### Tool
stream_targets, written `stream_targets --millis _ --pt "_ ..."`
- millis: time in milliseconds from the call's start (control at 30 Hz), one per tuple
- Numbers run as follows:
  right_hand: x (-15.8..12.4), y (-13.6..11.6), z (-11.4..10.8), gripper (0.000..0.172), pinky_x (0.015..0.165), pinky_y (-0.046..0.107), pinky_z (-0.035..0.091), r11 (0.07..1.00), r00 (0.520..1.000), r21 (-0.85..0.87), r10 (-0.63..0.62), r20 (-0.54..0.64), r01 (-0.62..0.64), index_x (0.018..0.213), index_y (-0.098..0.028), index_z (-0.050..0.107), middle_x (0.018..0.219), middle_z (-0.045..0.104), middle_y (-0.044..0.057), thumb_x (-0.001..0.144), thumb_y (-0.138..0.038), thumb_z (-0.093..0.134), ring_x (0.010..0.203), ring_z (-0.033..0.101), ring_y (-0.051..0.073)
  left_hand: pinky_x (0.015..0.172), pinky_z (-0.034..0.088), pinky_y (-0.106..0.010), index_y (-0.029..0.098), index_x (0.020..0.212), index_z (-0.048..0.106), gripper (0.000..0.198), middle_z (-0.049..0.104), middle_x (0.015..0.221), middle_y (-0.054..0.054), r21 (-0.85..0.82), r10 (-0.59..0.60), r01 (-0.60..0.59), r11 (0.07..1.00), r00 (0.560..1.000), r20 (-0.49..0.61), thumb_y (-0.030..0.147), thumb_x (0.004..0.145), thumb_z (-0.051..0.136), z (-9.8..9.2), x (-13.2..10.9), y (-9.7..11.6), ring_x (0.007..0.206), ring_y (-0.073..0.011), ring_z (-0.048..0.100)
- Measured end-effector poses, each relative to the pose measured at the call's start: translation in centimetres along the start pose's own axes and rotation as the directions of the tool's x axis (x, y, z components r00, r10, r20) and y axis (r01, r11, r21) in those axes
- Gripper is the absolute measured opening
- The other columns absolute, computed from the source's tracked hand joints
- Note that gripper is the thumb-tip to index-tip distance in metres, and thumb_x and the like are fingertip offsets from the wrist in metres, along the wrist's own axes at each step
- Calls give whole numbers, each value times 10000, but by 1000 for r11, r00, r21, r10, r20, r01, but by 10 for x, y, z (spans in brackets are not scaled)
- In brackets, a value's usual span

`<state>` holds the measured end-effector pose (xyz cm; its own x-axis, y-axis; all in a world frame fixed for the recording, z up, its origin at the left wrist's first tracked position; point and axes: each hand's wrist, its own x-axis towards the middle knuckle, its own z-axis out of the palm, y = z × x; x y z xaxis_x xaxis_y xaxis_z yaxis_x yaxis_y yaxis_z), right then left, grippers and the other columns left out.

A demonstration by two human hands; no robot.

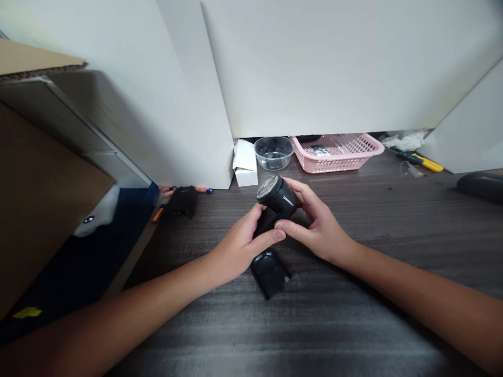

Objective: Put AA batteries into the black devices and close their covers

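1. Soft, even indoor light fills the view, moderately bright.
2. A pale sheen of glare lies across the far part of the dark surface (353, 180).
3. Only a faint shadow falls beneath the right hand (320, 222).
4. Wide-angle distortion bends the white panel (314, 63) towards the frame edges.

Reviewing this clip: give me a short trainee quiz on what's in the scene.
1. True or false: the left hand and the right hand both hold the black fabric shaver.
2. What sits immediately right of the clear bowl? A. white box B. pink basket C. yellow-handled screwdriver
3. Fill the gap: the shaver's round head is a grey ____.

Key: 1 true; 2 B; 3 mesh.
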<state>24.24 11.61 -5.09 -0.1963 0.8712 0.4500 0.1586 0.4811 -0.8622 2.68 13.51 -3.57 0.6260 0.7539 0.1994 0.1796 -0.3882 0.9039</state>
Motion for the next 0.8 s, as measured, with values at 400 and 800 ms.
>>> stream_targets --millis 400,800 --pt "0 -2 1 750 1105 525 549 999 1000 41 21 19 -22 1566 -328 444 1489 633 89 924 -388 827 1309 644 314 1216 423 -443 261 1547 478 555 587 1583 -64 68 13 -15 998 1000 22 492 1060 611 -2 -2 -4 1481 -316 519" --pt "1 -2 1 700 1109 470 545 1000 999 -5 5 45 -4 1599 -306 401 1538 584 94 990 -387 737 1320 630 285 1139 506 -510 260 1498 509 699 617 1541 -101 93 -84 85 992 996 -15 471 910 823 5 0 3 1390 -340 608"
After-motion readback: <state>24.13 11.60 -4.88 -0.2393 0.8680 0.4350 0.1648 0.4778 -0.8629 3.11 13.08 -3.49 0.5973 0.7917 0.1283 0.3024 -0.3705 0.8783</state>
